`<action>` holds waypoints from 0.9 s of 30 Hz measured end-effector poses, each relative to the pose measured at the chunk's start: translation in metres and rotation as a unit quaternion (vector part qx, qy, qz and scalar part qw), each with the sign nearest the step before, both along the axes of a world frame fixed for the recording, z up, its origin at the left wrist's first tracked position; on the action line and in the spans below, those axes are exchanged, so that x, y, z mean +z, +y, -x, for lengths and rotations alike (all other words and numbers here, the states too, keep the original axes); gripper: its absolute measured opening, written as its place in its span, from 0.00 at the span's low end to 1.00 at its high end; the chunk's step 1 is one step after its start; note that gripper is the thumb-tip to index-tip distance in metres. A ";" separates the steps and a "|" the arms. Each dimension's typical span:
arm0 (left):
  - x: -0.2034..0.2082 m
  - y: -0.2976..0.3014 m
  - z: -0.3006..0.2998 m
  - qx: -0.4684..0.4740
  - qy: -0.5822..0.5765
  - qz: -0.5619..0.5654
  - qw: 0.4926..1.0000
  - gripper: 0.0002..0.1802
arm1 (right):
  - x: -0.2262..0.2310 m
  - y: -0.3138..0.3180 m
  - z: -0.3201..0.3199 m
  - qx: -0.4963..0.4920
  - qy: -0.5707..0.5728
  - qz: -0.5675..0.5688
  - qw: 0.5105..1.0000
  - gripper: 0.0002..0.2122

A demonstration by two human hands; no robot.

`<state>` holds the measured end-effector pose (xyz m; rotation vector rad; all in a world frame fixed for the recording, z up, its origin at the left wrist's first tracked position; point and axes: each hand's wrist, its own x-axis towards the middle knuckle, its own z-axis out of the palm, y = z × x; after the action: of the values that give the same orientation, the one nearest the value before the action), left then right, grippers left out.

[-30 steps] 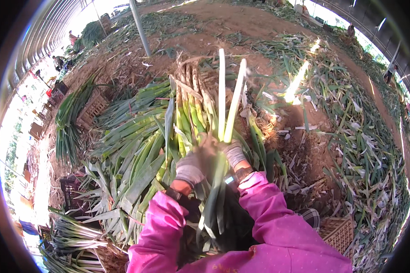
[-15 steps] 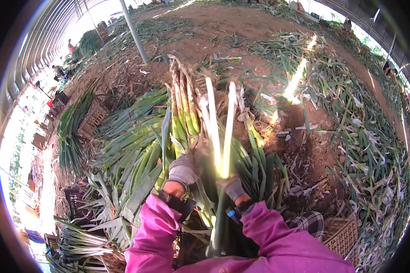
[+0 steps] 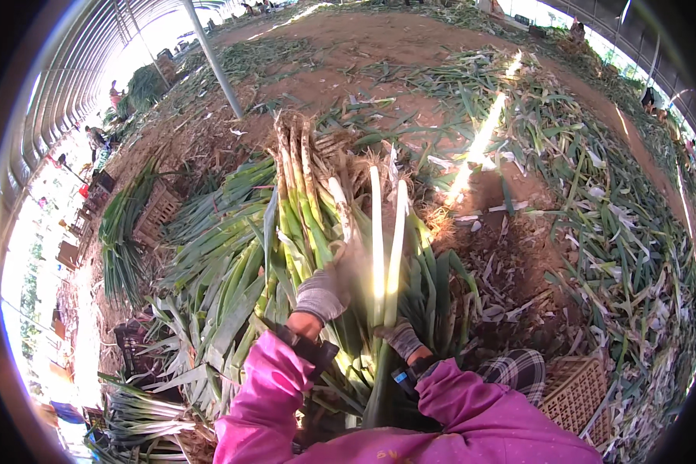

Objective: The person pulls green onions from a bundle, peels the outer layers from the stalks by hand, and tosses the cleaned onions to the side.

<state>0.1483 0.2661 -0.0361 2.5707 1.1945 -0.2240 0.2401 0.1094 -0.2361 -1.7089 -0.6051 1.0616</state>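
My right hand (image 3: 400,338), in a grey glove, is closed around the green lower part of two leeks (image 3: 378,243), whose peeled white ends point away from me. Their long leaves hang down toward my lap. To the left, my left hand (image 3: 322,295), also gloved, is beside the base of a thicker, browner stalk (image 3: 342,207); its fingers are smeared by motion, so their grip cannot be made out. Just beyond it, unpeeled leeks (image 3: 295,174) with dry, rooty ends lie on a heap of green leaves (image 3: 224,286).
A tan plastic crate (image 3: 576,398) stands at my right, another crate (image 3: 157,210) at the far left. Cleaned leeks (image 3: 143,417) lie in a bundle at lower left. Stripped leaves (image 3: 619,232) cover the ground on the right. A metal post (image 3: 213,58) rises beyond the heap.
The two white leeks have shifted slightly right and nearer to me with my right hand. My left hand has moved a little right and nearer. The browner stalk now stands apart from them.
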 end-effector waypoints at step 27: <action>0.007 -0.032 0.032 -0.012 -0.107 0.045 0.993 0.29 | 0.023 -0.018 0.008 -0.011 0.027 -0.038 0.999 0.13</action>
<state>0.1163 0.2340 -0.0290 2.4602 1.0503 -0.0055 0.2325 0.0918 -0.2131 -1.6138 -0.5838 1.0525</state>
